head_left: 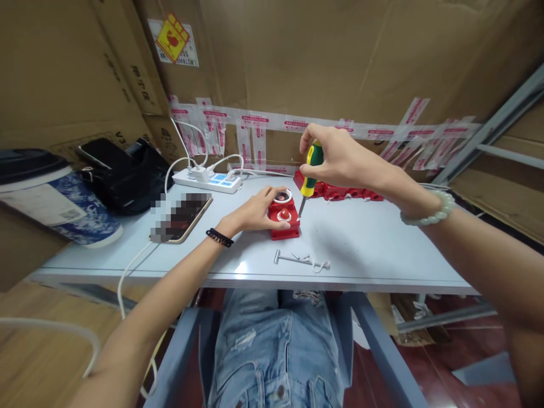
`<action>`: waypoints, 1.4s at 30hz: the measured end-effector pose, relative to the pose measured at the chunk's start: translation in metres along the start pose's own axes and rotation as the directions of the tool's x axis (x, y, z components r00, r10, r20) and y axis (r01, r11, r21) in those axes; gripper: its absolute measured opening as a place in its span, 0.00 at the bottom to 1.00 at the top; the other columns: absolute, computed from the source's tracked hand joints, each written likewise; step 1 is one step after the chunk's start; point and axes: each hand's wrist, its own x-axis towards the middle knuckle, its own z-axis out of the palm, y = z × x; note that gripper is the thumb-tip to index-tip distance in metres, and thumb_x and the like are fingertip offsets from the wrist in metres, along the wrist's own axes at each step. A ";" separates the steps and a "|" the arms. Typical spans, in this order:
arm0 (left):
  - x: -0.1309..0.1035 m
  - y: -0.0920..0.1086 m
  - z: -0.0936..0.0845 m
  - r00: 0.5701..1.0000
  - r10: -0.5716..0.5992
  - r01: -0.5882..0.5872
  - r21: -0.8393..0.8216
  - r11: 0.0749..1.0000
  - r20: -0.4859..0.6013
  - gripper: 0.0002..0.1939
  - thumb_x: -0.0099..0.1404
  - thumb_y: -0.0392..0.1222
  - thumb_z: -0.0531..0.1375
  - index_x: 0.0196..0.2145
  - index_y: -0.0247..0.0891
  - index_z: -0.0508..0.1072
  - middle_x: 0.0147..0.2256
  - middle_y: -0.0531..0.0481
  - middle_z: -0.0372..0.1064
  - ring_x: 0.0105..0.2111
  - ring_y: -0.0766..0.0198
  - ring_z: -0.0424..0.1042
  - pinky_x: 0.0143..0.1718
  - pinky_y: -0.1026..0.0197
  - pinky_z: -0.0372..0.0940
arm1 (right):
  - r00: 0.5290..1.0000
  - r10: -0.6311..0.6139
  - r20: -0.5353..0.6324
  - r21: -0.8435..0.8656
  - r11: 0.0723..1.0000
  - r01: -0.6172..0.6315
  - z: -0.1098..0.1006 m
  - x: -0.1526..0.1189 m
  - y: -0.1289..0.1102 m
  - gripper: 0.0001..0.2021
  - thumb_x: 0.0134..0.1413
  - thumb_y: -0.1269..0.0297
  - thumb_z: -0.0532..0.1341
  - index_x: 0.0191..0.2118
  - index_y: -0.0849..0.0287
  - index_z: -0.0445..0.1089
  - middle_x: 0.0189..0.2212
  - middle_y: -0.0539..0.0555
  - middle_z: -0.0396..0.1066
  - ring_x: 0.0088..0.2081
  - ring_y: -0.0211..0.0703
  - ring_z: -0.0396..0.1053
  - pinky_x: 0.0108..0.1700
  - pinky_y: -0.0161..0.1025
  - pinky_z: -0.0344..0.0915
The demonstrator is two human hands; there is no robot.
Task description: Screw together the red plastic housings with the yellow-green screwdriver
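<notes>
A red box-shaped device (292, 228) with a round red button-like dome and a white-ringed round part lies on the white table. Around its left side my left hand (255, 212) is closed, steadying it against the tabletop. My right hand (335, 156) grips a green and yellow screwdriver (312, 164) from above. The screwdriver stands nearly upright, slightly tilted, with its tip at the right edge of the device; whether it sits in a screw is too small to tell. Nearer the table's front edge lie a small metal T-shaped tool (293, 258) and small pieces beside it.
More red devices (352, 191) stand in a row behind my right hand. To the left are a phone (182, 218), a white power strip (208, 180) with cables, a black bag (127, 175) and a large cup (59, 198). Taped cardboard (297, 62) walls the back.
</notes>
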 end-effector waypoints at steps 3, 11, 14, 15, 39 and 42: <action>-0.001 0.000 0.000 1.000 -0.017 0.017 0.025 1.000 0.001 0.47 0.53 0.61 0.63 0.64 0.44 0.50 0.57 0.40 0.56 0.57 0.45 0.61 0.59 0.40 0.55 | 1.000 0.002 -0.016 0.021 1.000 -0.002 -0.003 -0.002 -0.001 0.10 0.46 0.70 0.62 0.37 0.58 0.64 0.30 0.51 0.67 0.33 0.43 0.65 0.34 0.41 0.62; -0.007 0.026 0.000 0.970 0.217 -0.197 0.164 0.967 -0.110 0.35 0.52 0.64 0.63 0.54 0.45 0.67 0.65 0.42 0.47 0.66 0.39 0.39 0.63 0.34 0.42 | 0.999 0.027 0.038 0.099 0.995 -0.031 -0.001 -0.017 -0.009 0.10 0.46 0.68 0.63 0.36 0.58 0.64 0.29 0.51 0.64 0.36 0.45 0.66 0.34 0.41 0.62; -0.008 0.038 0.007 0.949 0.307 -0.288 0.203 0.936 -0.067 0.19 0.57 0.59 0.62 0.36 0.42 0.77 0.62 0.44 0.53 0.64 0.41 0.48 0.64 0.36 0.39 | 0.999 -0.004 0.053 0.080 0.997 -0.001 0.001 -0.021 -0.011 0.09 0.47 0.69 0.62 0.36 0.58 0.64 0.30 0.52 0.66 0.36 0.44 0.65 0.34 0.42 0.61; -0.008 0.040 0.010 0.945 0.323 -0.307 0.207 0.929 -0.052 0.16 0.59 0.57 0.62 0.33 0.42 0.78 0.61 0.44 0.55 0.63 0.43 0.51 0.64 0.37 0.39 | 0.998 -0.008 0.056 0.071 0.997 0.004 0.001 -0.022 -0.012 0.09 0.47 0.70 0.62 0.37 0.58 0.64 0.30 0.52 0.66 0.36 0.44 0.65 0.35 0.42 0.61; -0.007 -0.008 -0.007 0.993 0.115 -0.114 0.058 0.992 0.001 0.41 0.56 0.60 0.63 0.62 0.46 0.55 0.62 0.42 0.50 0.62 0.48 0.55 0.63 0.45 0.53 | 0.999 -0.010 -0.052 0.166 0.986 0.018 0.019 -0.007 -0.016 0.10 0.47 0.71 0.60 0.37 0.58 0.62 0.27 0.49 0.66 0.29 0.39 0.65 0.34 0.40 0.62; -0.005 -0.007 -0.005 0.992 0.104 -0.093 0.148 0.985 -0.072 0.45 0.51 0.66 0.64 0.61 0.43 0.58 0.55 0.40 0.56 0.54 0.48 0.62 0.58 0.45 0.59 | 0.999 0.003 -0.053 0.161 0.987 0.006 0.026 -0.004 -0.015 0.10 0.48 0.71 0.60 0.38 0.58 0.62 0.26 0.49 0.65 0.29 0.39 0.66 0.36 0.41 0.62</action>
